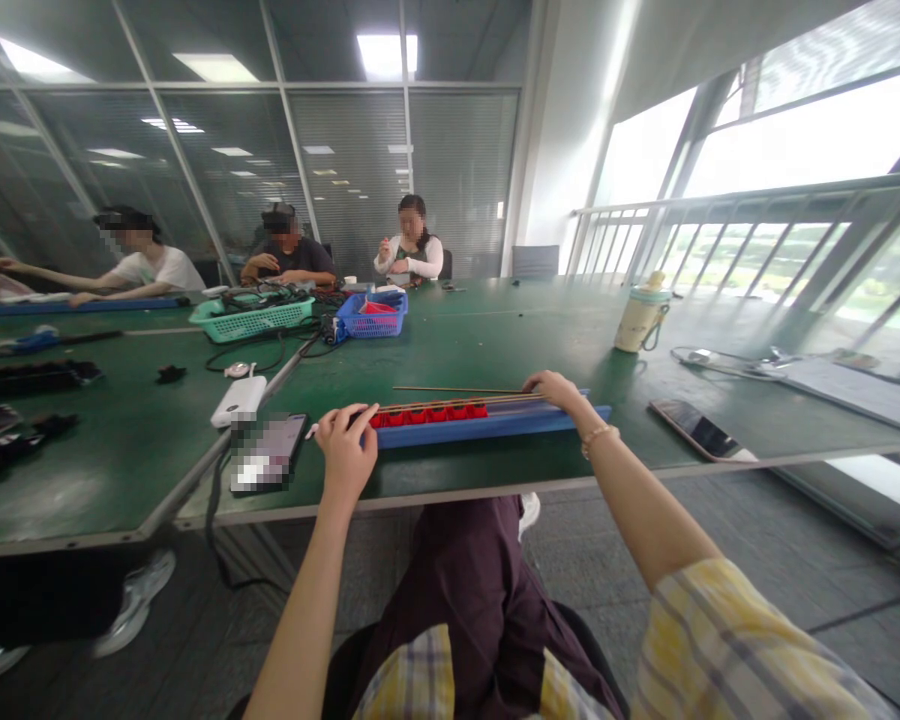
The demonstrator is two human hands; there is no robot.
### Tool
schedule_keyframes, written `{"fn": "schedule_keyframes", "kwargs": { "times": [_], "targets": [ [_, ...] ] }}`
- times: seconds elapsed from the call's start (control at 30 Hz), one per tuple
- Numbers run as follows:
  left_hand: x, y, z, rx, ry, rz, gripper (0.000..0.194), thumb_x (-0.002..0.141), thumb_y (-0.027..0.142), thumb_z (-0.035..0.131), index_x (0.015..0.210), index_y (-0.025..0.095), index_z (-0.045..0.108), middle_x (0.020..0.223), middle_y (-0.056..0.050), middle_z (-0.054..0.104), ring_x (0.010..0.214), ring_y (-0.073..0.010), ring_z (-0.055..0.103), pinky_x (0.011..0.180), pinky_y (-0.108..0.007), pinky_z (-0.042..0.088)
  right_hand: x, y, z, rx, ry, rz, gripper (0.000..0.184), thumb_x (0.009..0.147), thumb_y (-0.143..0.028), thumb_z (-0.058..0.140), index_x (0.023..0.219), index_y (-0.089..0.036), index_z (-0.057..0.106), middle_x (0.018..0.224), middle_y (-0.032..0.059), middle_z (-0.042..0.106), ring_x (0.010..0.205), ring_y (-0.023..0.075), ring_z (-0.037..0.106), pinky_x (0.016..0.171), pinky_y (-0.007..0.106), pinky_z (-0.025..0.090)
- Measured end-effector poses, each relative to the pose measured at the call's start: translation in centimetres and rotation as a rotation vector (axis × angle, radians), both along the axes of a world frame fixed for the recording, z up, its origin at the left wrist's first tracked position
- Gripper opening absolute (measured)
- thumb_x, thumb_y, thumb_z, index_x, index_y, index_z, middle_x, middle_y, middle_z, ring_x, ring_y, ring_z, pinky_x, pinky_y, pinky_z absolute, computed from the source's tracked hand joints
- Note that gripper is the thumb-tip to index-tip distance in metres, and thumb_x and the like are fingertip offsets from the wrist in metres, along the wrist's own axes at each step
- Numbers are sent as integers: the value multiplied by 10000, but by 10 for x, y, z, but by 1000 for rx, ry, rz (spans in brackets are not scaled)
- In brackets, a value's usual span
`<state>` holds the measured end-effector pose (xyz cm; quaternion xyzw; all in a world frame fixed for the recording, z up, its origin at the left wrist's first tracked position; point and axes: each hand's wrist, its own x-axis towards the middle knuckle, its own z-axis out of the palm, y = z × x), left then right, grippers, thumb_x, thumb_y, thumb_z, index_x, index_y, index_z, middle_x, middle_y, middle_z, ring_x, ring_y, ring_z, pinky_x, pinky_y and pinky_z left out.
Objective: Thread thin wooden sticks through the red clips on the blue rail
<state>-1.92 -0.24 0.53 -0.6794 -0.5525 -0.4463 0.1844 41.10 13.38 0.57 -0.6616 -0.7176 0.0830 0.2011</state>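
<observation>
A long blue trough [487, 432] lies crosswise near the table's front edge. Inside its left and middle part sits a row of several red pieces [439, 412]; their exact kind is too small to tell. A thin wooden stick [465, 402] runs lengthwise above the red row. My left hand [345, 445] is closed at the trough's left end, with fingertips on the stick's end. At the opposite end, my right hand [559, 390] pinches the same stick, its fingertips partly hidden. Another thin stick [435, 388] lies just behind the trough.
Left of the trough are a phone [270, 455] and a white device [238, 402]. Farther back stand a green basket [251, 322] and a blue basket [375, 322]. To the right are a cup [640, 318] and another phone [697, 430]. Several people sit across the table.
</observation>
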Motion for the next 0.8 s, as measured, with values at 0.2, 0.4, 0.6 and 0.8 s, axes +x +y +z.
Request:
{"fn": "schedule_keyframes", "kwargs": {
  "times": [0.2,0.4,0.6,0.8],
  "targets": [
    [0,0,0,1,-1,4,348,888,204,490,1131,282,728,1161,-62,674,1114,-282,461,990,-468,363,0,-4,-1,134,172,16,427,701,-90,423,901,-185,789,897,51,761,899,173,678,842,250,500],
    [-1,0,0,-6,-3,-1,350,892,203,487,1137,281,725,1170,-66,672,1111,-282,461,985,-469,368,-1,-14,2,243,500,31,375,732,-224,435,895,-159,766,816,62,736,728,167,634,729,281,503],
    [-2,-1,-1,-11,-5,10,355,885,199,489,1135,284,726,1168,-66,671,1116,-285,460,982,-473,364,-6,-32,18,77,736,262,409,755,-528,627,860,-159,768,775,60,711,702,155,569,643,267,444],
    [-3,-1,-2,-16,2,9,357,889,202,487,1143,293,721,1181,-66,662,1121,-288,456,968,-468,370,-11,-42,25,19,659,265,509,697,-657,687,668,-154,756,693,66,693,716,184,592,714,312,448]
  ]
}}
